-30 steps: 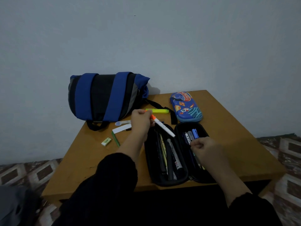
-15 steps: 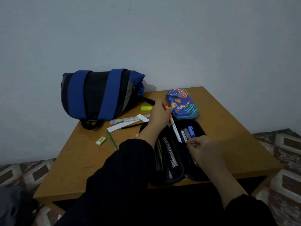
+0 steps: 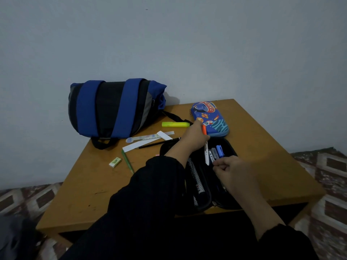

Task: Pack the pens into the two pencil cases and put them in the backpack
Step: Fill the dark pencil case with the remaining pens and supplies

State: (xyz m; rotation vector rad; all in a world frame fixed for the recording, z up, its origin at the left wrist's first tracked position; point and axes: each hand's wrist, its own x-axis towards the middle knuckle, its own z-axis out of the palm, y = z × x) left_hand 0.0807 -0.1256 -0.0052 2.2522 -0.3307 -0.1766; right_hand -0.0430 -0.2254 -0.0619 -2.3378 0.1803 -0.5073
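Bare bench (image 3: 262, 156) to the right of the open black case (image 3: 227, 201), room there for a hand. Left front of the bench likewise bare. Far left blocked by the backpack (image 3: 112, 107) against the wall. Between backpack and black case, clutter: yellow highlighter (image 3: 175, 124), ruler (image 3: 150, 136), black pencil (image 3: 159, 143), green pencil (image 3: 127, 162), eraser (image 3: 115, 162). Blue patterned case (image 3: 210, 119) just behind the black case, closing the far side

A dim room corner with a wooden desk

The brown desk (image 3: 262, 147) is set against a plain pale grey wall (image 3: 187, 44); a floor (image 3: 328, 166) of patterned brown and white tiles is seen around it.
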